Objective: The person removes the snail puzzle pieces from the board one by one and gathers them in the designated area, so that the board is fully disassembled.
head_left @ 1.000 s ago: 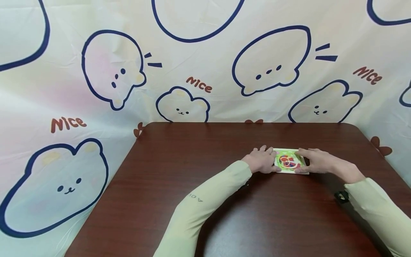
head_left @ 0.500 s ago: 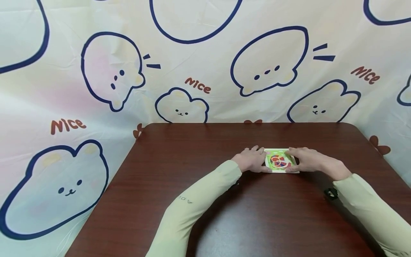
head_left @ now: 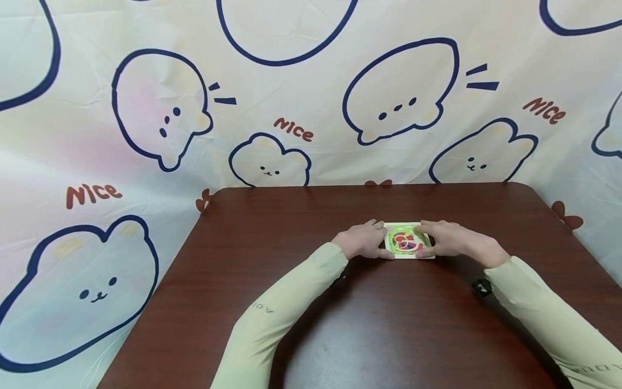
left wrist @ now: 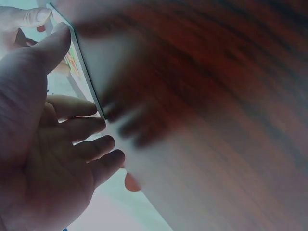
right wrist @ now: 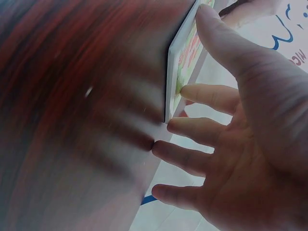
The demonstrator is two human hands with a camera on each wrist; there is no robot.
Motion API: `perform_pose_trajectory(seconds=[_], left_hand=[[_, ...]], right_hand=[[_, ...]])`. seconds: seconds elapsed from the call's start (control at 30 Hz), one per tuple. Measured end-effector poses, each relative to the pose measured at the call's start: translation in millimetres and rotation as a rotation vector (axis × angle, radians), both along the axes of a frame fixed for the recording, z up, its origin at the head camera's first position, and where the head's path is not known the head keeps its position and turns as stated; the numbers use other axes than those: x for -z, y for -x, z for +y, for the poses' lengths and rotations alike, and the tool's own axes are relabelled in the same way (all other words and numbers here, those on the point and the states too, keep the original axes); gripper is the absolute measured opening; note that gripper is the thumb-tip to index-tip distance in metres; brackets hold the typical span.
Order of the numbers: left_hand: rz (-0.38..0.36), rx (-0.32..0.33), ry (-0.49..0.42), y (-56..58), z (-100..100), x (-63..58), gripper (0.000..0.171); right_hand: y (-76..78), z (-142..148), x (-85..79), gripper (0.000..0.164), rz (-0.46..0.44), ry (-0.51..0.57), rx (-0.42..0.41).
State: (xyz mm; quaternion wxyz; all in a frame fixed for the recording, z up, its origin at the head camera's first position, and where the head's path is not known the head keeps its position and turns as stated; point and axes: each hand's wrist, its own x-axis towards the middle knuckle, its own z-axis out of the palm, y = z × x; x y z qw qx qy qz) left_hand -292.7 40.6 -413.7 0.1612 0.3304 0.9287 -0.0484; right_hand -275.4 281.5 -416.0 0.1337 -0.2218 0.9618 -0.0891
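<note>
A flat, thin square board (head_left: pixel 406 241) with a white border and a green and red picture lies on the table, between both hands. My left hand (head_left: pixel 362 239) touches its left side, thumb by the near corner and fingers extended toward the far one. On the opposite side my right hand (head_left: pixel 449 239) rests its thumb and index fingertip on the board's face. In the left wrist view the board's edge (left wrist: pixel 86 74) runs past the thumb and fingertips. The right wrist view shows the other fingers spread and fairly straight beside the board (right wrist: pixel 180 67).
The dark brown wooden table (head_left: pixel 272 237) extends left and toward me. A pale cloth (head_left: pixel 272 97) with cartoon bears and the word "Nice" hangs behind and at the sides. A small black device (head_left: pixel 482 287) is on the right wrist.
Both hands and the board have slid left together across the table. The hands keep about the same pose against its sides. The head view has shifted slightly.
</note>
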Motion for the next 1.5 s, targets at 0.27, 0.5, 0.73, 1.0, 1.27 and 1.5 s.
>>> perform_pose_trajectory(seconds=[0.27, 0.5, 0.73, 1.0, 1.27, 1.5], left_hand=[[0.013, 0.002, -0.037, 0.3, -17.9, -0.7, 0.085], [0.009, -0.005, -0.045, 2.5, -28.7, 0.6, 0.087], [-0.013, -0.025, -0.047, 3.5, -33.4, -0.1, 0.088], [-0.033, -0.032, -0.062, 4.7, -39.9, -0.1, 0.087], [-0.04, -0.038, -0.048, 1.4, -52.5, -4.5, 0.086], [-0.054, -0.046, -0.064, 2.7, -63.2, -3.8, 0.085]], right_hand=[[6.1, -14.3, 0.1, 0.081, -0.01, 0.008, 0.011], [16.7, -26.5, -5.3, 0.057, 0.109, 0.032, -0.008], [24.1, -39.7, -10.7, 0.047, 0.132, 0.118, -0.008], [32.0, -48.1, -11.2, 0.044, 0.095, 0.191, -0.029], [35.3, -57.4, -14.5, 0.041, 0.1, 0.216, -0.049], [35.0, -70.2, -18.9, 0.04, 0.112, 0.223, -0.066]])
